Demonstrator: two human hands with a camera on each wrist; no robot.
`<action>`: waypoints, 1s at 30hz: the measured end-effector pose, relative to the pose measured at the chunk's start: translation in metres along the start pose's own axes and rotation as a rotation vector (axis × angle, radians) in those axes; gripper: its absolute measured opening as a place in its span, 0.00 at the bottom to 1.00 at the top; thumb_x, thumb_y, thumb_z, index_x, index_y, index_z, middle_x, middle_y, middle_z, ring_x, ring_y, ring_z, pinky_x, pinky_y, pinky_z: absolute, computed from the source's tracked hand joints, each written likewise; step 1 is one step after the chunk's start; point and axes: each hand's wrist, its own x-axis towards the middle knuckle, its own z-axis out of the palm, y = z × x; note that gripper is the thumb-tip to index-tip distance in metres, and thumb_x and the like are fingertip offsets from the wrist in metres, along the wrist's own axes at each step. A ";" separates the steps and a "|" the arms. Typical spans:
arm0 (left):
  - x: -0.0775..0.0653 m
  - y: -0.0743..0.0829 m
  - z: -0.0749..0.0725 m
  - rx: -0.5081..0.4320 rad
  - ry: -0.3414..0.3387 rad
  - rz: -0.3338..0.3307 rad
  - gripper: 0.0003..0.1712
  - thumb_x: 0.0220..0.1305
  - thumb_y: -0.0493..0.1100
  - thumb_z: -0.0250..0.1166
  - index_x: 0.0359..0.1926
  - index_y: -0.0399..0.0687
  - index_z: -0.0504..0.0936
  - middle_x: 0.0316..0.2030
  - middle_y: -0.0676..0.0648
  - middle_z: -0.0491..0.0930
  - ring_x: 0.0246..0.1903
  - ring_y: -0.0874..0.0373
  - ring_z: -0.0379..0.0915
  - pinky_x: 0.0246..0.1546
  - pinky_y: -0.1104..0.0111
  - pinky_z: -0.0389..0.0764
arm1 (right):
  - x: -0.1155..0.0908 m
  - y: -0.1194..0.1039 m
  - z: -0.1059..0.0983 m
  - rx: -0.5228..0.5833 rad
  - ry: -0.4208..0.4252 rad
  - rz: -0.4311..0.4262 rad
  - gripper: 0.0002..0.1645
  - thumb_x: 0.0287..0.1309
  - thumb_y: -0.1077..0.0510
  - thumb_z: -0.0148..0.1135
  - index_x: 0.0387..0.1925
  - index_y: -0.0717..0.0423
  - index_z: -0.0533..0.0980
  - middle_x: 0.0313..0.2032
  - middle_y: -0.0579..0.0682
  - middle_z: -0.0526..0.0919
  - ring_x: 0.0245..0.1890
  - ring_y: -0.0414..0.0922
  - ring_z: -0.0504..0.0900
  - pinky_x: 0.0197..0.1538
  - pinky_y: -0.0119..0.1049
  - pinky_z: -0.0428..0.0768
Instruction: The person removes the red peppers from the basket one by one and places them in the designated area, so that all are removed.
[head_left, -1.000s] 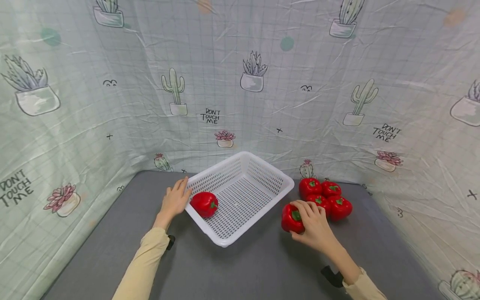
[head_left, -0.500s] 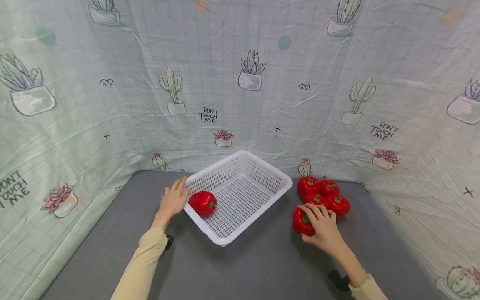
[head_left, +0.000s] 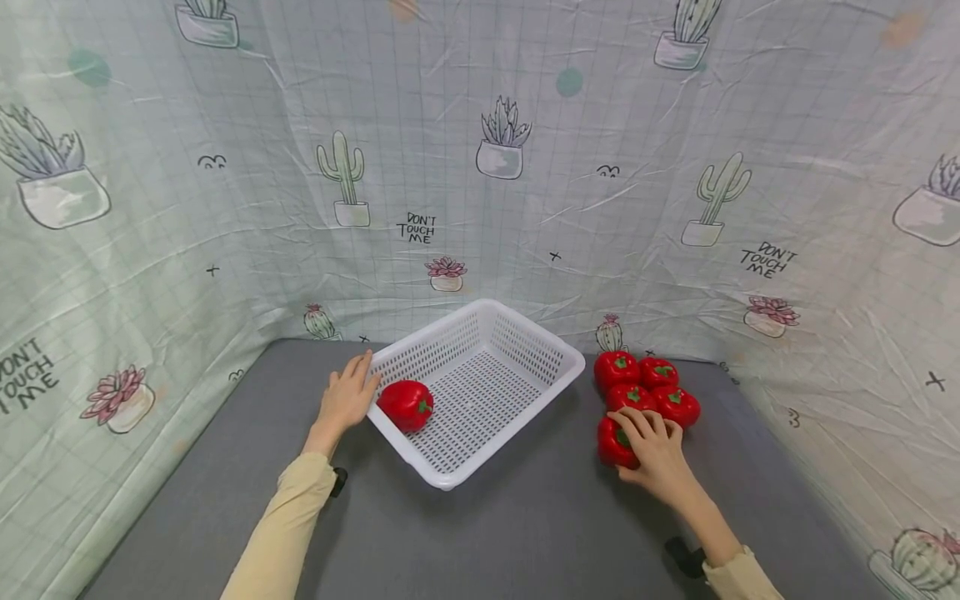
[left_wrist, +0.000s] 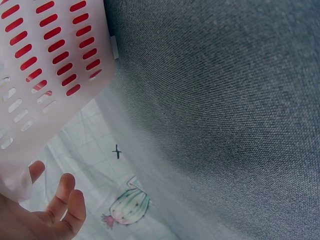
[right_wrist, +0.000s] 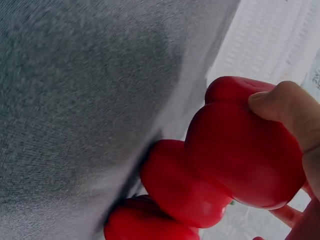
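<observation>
My right hand (head_left: 660,458) grips a red bell pepper (head_left: 615,443), thumb on its near side and fingers over its top. In the right wrist view the held bell pepper (right_wrist: 245,145) overlaps another bell pepper (right_wrist: 182,185) behind it. Several more red bell peppers (head_left: 677,407) with green stems stand clustered just beyond this hand. My left hand (head_left: 345,404) holds the left corner of a white perforated plastic basket (head_left: 510,421) at its rim. One red bell pepper (head_left: 407,406) lies on its side inside the basket, near that corner.
A grey cloth-covered table (head_left: 480,550) lies under everything. Behind and along both sides hangs a pale curtain (head_left: 555,208) printed with potted cacti. The basket stands between the left hand and the pepper cluster, its back corner near the curtain.
My right hand has moved right with the bell pepper, bringing it against the front of the cluster in the head view. The left hand stays at the basket's corner.
</observation>
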 end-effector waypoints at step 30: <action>-0.001 0.000 0.001 -0.015 0.007 -0.006 0.32 0.67 0.52 0.41 0.68 0.46 0.49 0.65 0.39 0.54 0.53 0.35 0.56 0.48 0.40 0.62 | -0.019 0.018 0.004 -0.051 -0.146 0.077 0.48 0.22 0.60 0.77 0.54 0.54 0.67 0.51 0.55 0.69 0.50 0.55 0.63 0.44 0.63 0.58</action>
